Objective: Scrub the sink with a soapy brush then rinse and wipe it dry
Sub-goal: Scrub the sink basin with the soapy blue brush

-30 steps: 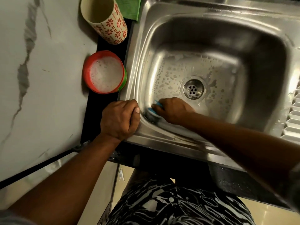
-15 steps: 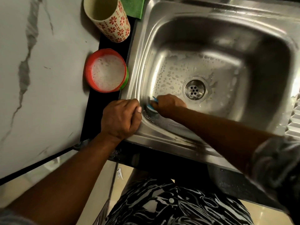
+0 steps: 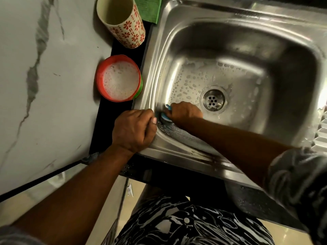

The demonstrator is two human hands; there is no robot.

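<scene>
The stainless steel sink fills the upper right, its floor wet with soap droplets around the drain. My right hand is down in the basin's near-left corner, gripping a blue scrub brush pressed against the left wall; most of the brush is hidden by my fingers. My left hand is curled over the sink's near-left rim, fingers wrapped on the edge. A red bowl of soapy foam sits on the black strip left of the sink.
A tall cup with red flower pattern stands behind the bowl, and a green cloth lies beyond it. White marble counter spreads to the left. A ribbed drainboard borders the sink's right side.
My right hand has slid the brush leftward along the near wall into the corner. The left hand stays on the rim.
</scene>
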